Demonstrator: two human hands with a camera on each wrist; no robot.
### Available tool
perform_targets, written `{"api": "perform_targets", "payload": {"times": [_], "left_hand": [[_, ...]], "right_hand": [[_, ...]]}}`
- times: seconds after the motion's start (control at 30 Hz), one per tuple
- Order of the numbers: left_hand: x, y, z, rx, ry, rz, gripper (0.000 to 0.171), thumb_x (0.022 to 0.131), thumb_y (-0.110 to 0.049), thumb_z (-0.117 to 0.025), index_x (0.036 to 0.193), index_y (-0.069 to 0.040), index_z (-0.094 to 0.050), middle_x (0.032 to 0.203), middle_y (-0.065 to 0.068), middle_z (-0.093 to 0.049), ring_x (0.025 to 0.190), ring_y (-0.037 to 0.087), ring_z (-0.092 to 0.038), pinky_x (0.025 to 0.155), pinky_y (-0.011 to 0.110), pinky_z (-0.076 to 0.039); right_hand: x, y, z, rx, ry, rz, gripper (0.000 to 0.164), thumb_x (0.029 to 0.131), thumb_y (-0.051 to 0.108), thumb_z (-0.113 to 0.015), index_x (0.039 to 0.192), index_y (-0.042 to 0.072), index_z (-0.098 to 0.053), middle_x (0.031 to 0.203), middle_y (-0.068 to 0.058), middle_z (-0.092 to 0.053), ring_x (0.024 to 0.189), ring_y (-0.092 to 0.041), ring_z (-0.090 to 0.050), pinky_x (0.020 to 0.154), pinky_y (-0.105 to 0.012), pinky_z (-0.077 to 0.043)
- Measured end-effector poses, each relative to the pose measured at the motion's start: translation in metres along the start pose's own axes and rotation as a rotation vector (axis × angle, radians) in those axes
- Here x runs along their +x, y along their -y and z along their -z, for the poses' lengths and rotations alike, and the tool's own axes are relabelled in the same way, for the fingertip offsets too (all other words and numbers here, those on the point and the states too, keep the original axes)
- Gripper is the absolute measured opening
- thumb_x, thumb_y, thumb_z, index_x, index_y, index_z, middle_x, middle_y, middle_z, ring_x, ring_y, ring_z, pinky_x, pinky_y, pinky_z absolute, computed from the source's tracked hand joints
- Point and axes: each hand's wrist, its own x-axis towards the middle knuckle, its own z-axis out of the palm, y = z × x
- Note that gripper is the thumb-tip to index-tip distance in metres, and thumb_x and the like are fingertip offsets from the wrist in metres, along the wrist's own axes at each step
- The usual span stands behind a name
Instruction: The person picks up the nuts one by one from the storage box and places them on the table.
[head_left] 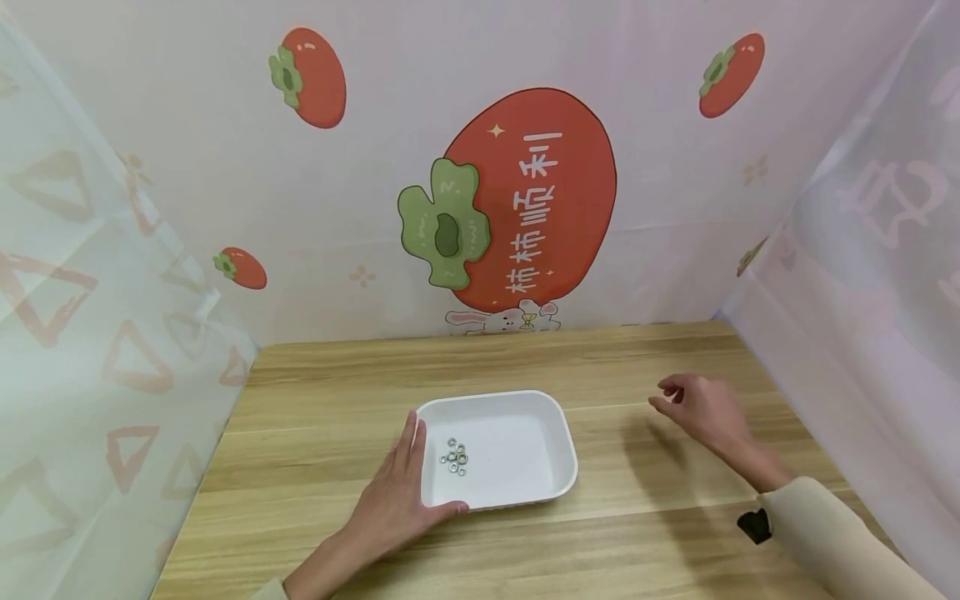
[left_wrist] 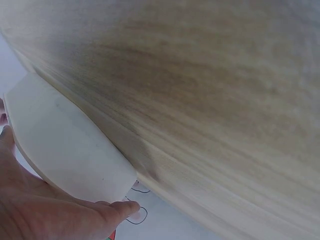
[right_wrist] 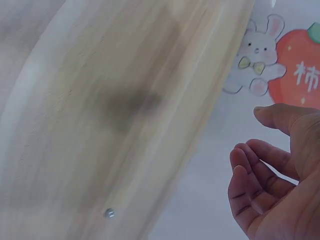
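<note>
Left hand (head_left: 397,492), in the head view: fingers straight and spread along the white rectangular tray (head_left: 517,450) at its 8 o'clock, probably steadying it. Small metal nuts (head_left: 461,458) cluster inside, towards 9 o'clock. At 3 o'clock from the tray, the right hand (head_left: 705,408) hovers above the wood-grain table (head_left: 330,392), loosely curved, empty. Left-wrist view: palm and digits border the tray's rim, seemingly to keep it put. Right-wrist view: thumb and fingertips stand apart; a small metal piece (right_wrist: 109,213), perhaps a nut, lies on the table at 7 o'clock.

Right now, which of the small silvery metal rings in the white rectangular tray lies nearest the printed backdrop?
The small silvery metal ring topmost in the head view; every other ring in the white rectangular tray lies farther from the printed backdrop.
</note>
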Motion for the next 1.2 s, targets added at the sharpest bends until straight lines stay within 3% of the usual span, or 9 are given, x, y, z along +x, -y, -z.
{"api": "perform_targets", "payload": {"times": [0.4,0.93,1.2], "left_hand": [[0.000,-0.002,0.002,-0.012,0.012,0.013,0.138,0.076,-0.080,-0.077,0.169,-0.002,-0.014,0.179,0.013,-0.005,0.152,0.046,-0.037,0.111,0.060,-0.049],[-0.001,-0.001,0.002,-0.006,-0.003,-0.003,0.136,0.076,-0.078,-0.078,0.169,0.000,-0.015,0.179,0.013,-0.004,0.151,0.049,-0.038,0.116,0.059,-0.045],[-0.001,-0.001,0.002,-0.011,0.002,0.004,0.137,0.076,-0.079,-0.077,0.169,-0.001,-0.014,0.179,0.012,-0.003,0.152,0.048,-0.037,0.117,0.059,-0.043]], "right_hand": [[0.004,0.038,0.003,-0.013,-0.002,0.091,0.023,0.086,0.018,-0.088,0.099,0.001,-0.082,0.093,-0.013,-0.079,0.073,-0.022,-0.073,0.062,-0.042,-0.062],[0.013,0.066,-0.007,-0.009,-0.062,0.205,0.021,0.081,0.017,-0.091,0.093,0.003,-0.082,0.088,-0.008,-0.079,0.071,-0.018,-0.073,0.060,-0.035,-0.060],[0.015,0.089,-0.011,0.044,-0.058,0.238,0.018,0.080,0.015,-0.092,0.092,0.005,-0.081,0.087,-0.005,-0.078,0.072,-0.017,-0.072,0.060,-0.032,-0.059]]}}
